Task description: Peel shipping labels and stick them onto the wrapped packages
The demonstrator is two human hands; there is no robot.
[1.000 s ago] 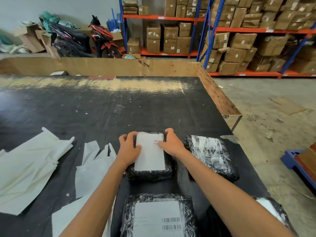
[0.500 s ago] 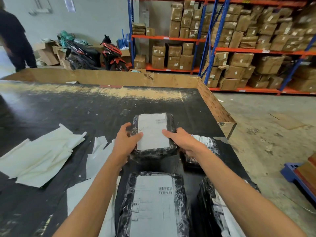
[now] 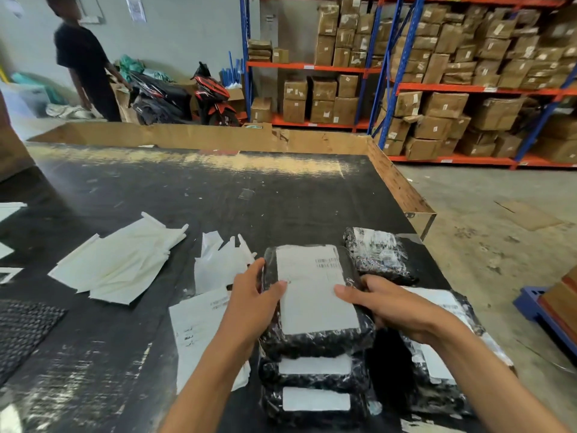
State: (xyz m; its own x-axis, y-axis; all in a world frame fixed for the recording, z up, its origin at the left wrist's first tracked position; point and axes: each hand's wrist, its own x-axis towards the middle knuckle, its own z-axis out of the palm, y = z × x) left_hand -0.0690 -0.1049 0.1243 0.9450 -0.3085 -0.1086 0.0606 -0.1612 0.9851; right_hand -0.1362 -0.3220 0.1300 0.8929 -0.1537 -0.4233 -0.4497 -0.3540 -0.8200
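Near table edge, left hand (image 3: 249, 298) and right hand (image 3: 385, 303) grip labeled package (image 3: 315, 295) atop stack (image 3: 315, 385), fingers curled round its sides, thumbs on label (image 3: 312, 292).

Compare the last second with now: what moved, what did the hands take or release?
Both hands, left hand and right hand, took the labelled package off the table and carried it toward the person, onto the stack of labelled packages. Nothing was released. The backing papers and the small package stayed put.

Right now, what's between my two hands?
In the head view, the labelled package lies between the left hand and right hand, which grip its sides.
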